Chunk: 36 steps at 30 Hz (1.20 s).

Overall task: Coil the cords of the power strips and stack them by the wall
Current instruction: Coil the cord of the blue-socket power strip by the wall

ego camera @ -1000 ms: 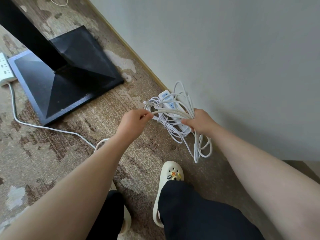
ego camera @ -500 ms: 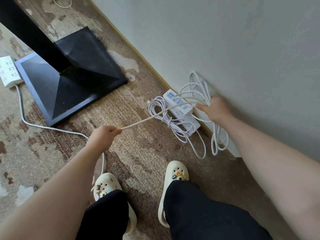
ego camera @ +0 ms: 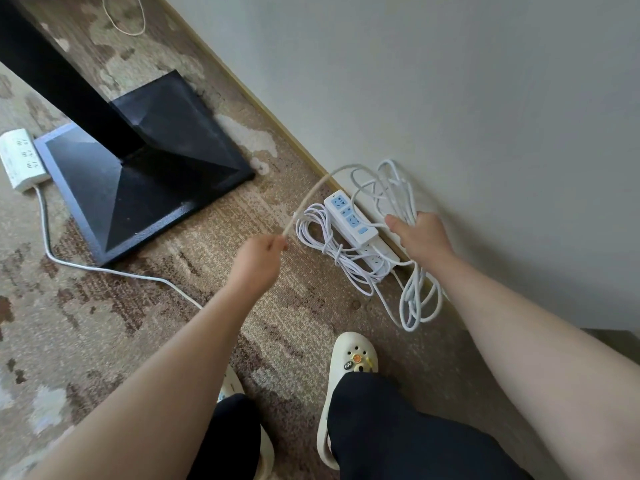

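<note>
My right hand (ego camera: 420,237) grips a bundle of white cord loops (ego camera: 414,299) that hangs beside the wall. From those loops a single cord strand (ego camera: 313,192) arcs over to my left hand (ego camera: 259,256), which pinches it. Under the arc, two white power strips (ego camera: 351,220) with blue sockets lie stacked along the skirting, and a tied coil of cord (ego camera: 332,251) rests on the carpet beside them. Another white power strip (ego camera: 20,159) lies far left, its cord (ego camera: 104,270) trailing across the carpet toward my left arm.
A black stand base (ego camera: 145,174) with a thick black post sits on the patterned carpet at upper left. The white wall (ego camera: 450,81) fills the right side. My feet in cream clogs (ego camera: 349,362) stand just below the strips. A thin loose wire (ego camera: 124,19) lies at the top.
My left hand drew the strand out to the left, then came back up toward the strips. My right hand carried the loops closer to the wall.
</note>
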Each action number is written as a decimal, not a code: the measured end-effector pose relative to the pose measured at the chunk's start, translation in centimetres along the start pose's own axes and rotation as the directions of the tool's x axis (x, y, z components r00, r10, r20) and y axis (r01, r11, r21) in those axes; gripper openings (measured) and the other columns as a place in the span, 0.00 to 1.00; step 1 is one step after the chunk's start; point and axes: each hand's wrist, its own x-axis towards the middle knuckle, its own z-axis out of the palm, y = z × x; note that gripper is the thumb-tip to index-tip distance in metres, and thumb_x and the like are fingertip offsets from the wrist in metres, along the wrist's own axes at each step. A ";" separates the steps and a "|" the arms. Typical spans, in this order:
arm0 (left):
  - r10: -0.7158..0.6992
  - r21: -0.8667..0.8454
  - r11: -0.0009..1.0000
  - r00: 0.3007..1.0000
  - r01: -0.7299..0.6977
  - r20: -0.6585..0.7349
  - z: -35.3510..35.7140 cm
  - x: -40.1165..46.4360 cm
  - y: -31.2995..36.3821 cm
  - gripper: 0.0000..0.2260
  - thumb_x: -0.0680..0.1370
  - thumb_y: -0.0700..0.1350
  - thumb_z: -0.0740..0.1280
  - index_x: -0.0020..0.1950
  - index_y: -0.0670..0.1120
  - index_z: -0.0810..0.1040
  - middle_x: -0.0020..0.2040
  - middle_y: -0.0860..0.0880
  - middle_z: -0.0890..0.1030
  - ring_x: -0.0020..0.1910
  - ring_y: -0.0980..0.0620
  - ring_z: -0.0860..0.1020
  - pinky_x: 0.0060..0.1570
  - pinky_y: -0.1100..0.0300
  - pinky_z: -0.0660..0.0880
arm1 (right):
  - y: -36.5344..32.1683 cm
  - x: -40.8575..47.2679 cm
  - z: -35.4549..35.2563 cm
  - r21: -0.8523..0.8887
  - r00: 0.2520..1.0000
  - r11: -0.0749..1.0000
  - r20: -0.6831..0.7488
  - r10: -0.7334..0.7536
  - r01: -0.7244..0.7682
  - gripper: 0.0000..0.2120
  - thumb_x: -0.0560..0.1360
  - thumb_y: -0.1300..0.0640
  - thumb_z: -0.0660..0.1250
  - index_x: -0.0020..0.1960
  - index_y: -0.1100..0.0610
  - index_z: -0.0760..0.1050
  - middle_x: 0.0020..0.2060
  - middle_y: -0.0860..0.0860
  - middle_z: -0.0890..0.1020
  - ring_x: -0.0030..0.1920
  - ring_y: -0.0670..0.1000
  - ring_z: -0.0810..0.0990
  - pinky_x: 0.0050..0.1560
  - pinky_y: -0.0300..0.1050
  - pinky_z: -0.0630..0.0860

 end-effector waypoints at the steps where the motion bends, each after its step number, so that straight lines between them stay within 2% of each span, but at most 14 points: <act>1: -0.032 0.125 0.992 0.998 0.025 0.057 0.8 0.0 -0.9 0.14 0.83 0.48 0.56 0.53 0.42 0.79 0.40 0.46 0.80 0.24 0.56 0.67 0.22 0.63 0.66 | 0.0 0.0 -0.1 -0.015 1.000 1.000 0.000 -0.008 0.008 0.20 0.73 0.41 0.70 0.35 0.57 0.77 0.25 0.46 0.77 0.26 0.49 0.75 0.34 0.44 0.73; 3: -0.039 0.262 0.965 0.996 0.018 0.075 1.5 0.1 -2.5 0.15 0.84 0.48 0.55 0.53 0.41 0.77 0.40 0.46 0.79 0.27 0.54 0.69 0.24 0.62 0.68 | -0.3 0.0 -0.3 -0.056 1.000 0.998 -0.011 -0.022 0.021 0.20 0.73 0.39 0.69 0.35 0.55 0.77 0.26 0.47 0.78 0.29 0.52 0.77 0.35 0.47 0.75; 6: -0.055 0.165 0.984 0.996 0.065 -0.069 0.4 0.3 -4.7 0.10 0.83 0.49 0.58 0.53 0.45 0.76 0.36 0.48 0.78 0.25 0.55 0.68 0.21 0.64 0.64 | -0.8 0.2 -0.7 -0.102 0.998 0.995 -0.058 -0.018 0.012 0.20 0.72 0.37 0.68 0.36 0.54 0.76 0.29 0.50 0.79 0.33 0.56 0.79 0.38 0.50 0.76; 9: -0.073 0.110 0.989 0.975 0.098 -0.209 -1.6 0.6 -6.9 0.08 0.82 0.50 0.61 0.50 0.49 0.77 0.34 0.47 0.78 0.24 0.53 0.69 0.21 0.61 0.66 | -0.9 0.4 -0.9 -0.163 0.996 0.987 -0.085 -0.024 0.010 0.20 0.72 0.36 0.68 0.34 0.52 0.73 0.28 0.48 0.77 0.33 0.55 0.78 0.37 0.47 0.72; 12: -0.060 0.128 0.989 0.995 0.070 -0.080 -1.8 0.2 -7.0 0.09 0.82 0.46 0.61 0.50 0.46 0.79 0.33 0.47 0.77 0.25 0.54 0.67 0.22 0.63 0.64 | -0.7 0.5 -0.8 -0.149 0.994 0.989 -0.103 -0.020 0.005 0.20 0.72 0.37 0.68 0.34 0.53 0.75 0.29 0.49 0.78 0.33 0.55 0.79 0.37 0.48 0.74; 14: -0.019 0.067 0.998 0.999 0.016 0.043 -0.8 -0.3 -5.4 0.09 0.81 0.47 0.62 0.49 0.46 0.79 0.34 0.49 0.76 0.25 0.56 0.65 0.21 0.67 0.62 | -0.6 0.5 -0.6 -0.118 0.994 0.993 -0.108 -0.009 -0.004 0.18 0.72 0.39 0.69 0.38 0.55 0.78 0.30 0.50 0.80 0.35 0.57 0.81 0.41 0.50 0.77; 16: 0.058 -0.050 0.997 0.994 -0.053 0.092 0.6 -0.7 -2.6 0.09 0.81 0.47 0.61 0.48 0.47 0.79 0.32 0.52 0.75 0.23 0.59 0.64 0.21 0.68 0.62 | -0.8 0.5 -0.4 -0.099 0.996 0.995 -0.094 -0.007 -0.002 0.17 0.73 0.41 0.69 0.40 0.56 0.80 0.31 0.51 0.81 0.36 0.57 0.82 0.42 0.52 0.78; 19: 0.118 -0.255 0.964 0.983 -0.080 0.139 3.2 -1.1 1.3 0.09 0.82 0.47 0.61 0.46 0.49 0.79 0.29 0.54 0.73 0.22 0.61 0.63 0.21 0.68 0.62 | -1.2 0.4 0.1 -0.070 0.999 0.998 -0.045 -0.001 -0.002 0.22 0.73 0.42 0.69 0.40 0.63 0.78 0.29 0.53 0.79 0.30 0.54 0.78 0.35 0.50 0.78; 21: 0.124 -0.253 0.964 0.977 -0.078 0.175 5.0 -1.9 2.2 0.10 0.82 0.47 0.60 0.44 0.50 0.79 0.30 0.52 0.73 0.22 0.58 0.63 0.23 0.63 0.62 | -1.7 0.1 0.4 -0.052 1.000 0.999 0.015 -0.012 0.012 0.23 0.73 0.41 0.70 0.39 0.63 0.77 0.27 0.52 0.76 0.24 0.49 0.74 0.29 0.42 0.73; 23: 0.111 -0.254 0.965 0.979 -0.065 0.172 6.4 -2.4 2.4 0.10 0.82 0.47 0.60 0.45 0.49 0.79 0.30 0.51 0.72 0.23 0.56 0.62 0.25 0.61 0.62 | -2.1 -0.5 0.6 -0.006 0.993 0.999 0.108 -0.047 0.048 0.22 0.73 0.40 0.70 0.38 0.60 0.77 0.26 0.52 0.75 0.22 0.47 0.72 0.26 0.38 0.70; 26: 0.127 -0.263 0.961 0.980 -0.084 0.152 7.4 -2.4 2.8 0.10 0.82 0.47 0.61 0.45 0.50 0.80 0.26 0.54 0.70 0.20 0.58 0.62 0.22 0.64 0.60 | -2.3 -1.3 1.1 0.136 0.973 0.989 0.218 -0.080 0.051 0.23 0.72 0.37 0.71 0.39 0.59 0.76 0.28 0.54 0.73 0.27 0.51 0.72 0.32 0.44 0.71; 29: 0.127 -0.259 0.962 0.982 -0.087 0.142 7.8 -2.2 2.9 0.10 0.82 0.48 0.61 0.45 0.50 0.80 0.24 0.56 0.70 0.19 0.59 0.62 0.23 0.63 0.61 | -2.4 -1.7 1.3 0.224 0.959 0.975 0.275 -0.075 0.013 0.27 0.69 0.36 0.73 0.44 0.63 0.78 0.28 0.53 0.73 0.27 0.51 0.71 0.34 0.47 0.72; 33: 0.126 -0.229 0.969 0.982 -0.091 0.144 8.3 -2.0 2.5 0.08 0.81 0.49 0.63 0.44 0.51 0.79 0.29 0.52 0.73 0.20 0.60 0.64 0.26 0.60 0.65 | -2.5 -1.9 1.8 0.172 0.946 0.984 0.312 -0.092 0.039 0.17 0.69 0.45 0.76 0.39 0.58 0.77 0.28 0.52 0.75 0.30 0.51 0.73 0.36 0.48 0.74; 36: 0.146 -0.219 0.969 0.980 -0.114 0.138 8.9 -2.2 2.4 0.08 0.81 0.48 0.63 0.45 0.51 0.79 0.30 0.51 0.73 0.21 0.59 0.65 0.27 0.59 0.66 | -2.8 -1.9 2.1 0.141 0.944 0.987 0.310 -0.115 0.074 0.13 0.68 0.49 0.75 0.35 0.56 0.75 0.26 0.50 0.76 0.29 0.50 0.74 0.36 0.47 0.74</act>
